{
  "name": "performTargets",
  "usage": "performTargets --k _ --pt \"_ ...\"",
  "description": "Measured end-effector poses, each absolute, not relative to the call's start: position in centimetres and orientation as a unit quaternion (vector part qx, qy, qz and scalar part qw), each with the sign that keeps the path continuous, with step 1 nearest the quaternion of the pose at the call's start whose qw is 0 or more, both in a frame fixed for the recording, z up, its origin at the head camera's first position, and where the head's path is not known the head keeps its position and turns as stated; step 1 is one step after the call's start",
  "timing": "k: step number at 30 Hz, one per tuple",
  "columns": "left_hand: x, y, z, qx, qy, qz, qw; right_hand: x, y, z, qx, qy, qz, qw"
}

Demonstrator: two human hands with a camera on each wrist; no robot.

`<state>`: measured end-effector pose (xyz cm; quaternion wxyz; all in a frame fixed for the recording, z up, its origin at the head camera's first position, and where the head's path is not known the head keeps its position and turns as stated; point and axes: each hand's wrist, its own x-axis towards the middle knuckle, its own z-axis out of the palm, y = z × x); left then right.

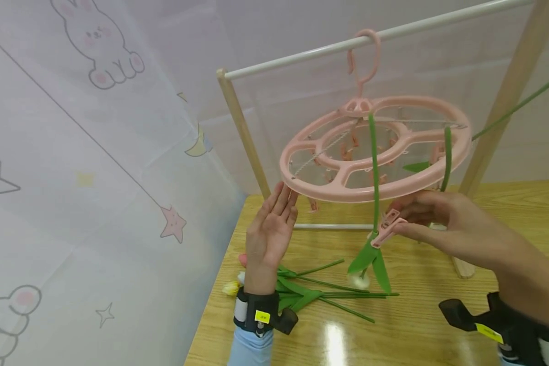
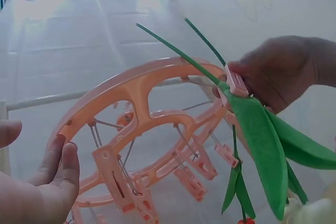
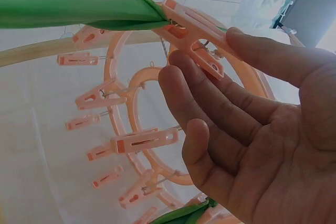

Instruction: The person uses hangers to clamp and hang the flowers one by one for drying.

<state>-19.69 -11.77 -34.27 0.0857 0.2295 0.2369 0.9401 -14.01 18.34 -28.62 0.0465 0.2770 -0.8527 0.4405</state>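
Note:
A pink round clip hanger point(image 1: 347, 195) hangs tilted from a white rail. My left hand point(image 1: 271, 234) touches its near left rim with the fingers extended, palm up. At the near right, my right hand point(image 1: 448, 223) holds a pink clothes peg point(image 1: 386, 231) between thumb and fingers. That peg grips an artificial white tulip point(image 1: 365, 254) by its green stem and leaves, bloom downward. In the left wrist view, the tulip's leaves point(image 2: 257, 150) hang below the peg. Another flower with a red bloom point(image 2: 245, 221) hangs head down from the hanger.
Several artificial tulips lie on the wooden table point(image 1: 416, 330), with a yellow bloom point(image 1: 231, 288) at the left. The white rail point(image 1: 293, 60) runs between wooden posts point(image 1: 240, 127). Several pink pegs point(image 3: 144, 141) dangle under the hanger. A printed cloth point(image 1: 96, 229) covers the left side.

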Motion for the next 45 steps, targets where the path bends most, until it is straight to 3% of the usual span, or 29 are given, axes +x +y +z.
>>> performTargets --k 17,29,38,45 --pt "-18.9 -11.7 -33.4 0.285 0.166 0.930 0.164 -14.6 18.4 -28.9 0.313 -0.855 0.408 0.066" --pt "-18.5 -10.8 -32.6 0.294 0.213 0.917 0.165 -14.9 18.9 -29.1 0.314 -0.860 0.393 0.081" --pt "-18.0 -9.9 -32.7 0.262 0.347 0.893 0.116 -14.4 19.3 -28.9 0.249 -0.898 0.338 0.133" --pt "-17.9 -9.1 -33.2 0.274 0.333 0.892 0.133 -13.0 20.4 -28.4 0.154 -0.927 0.305 0.153"
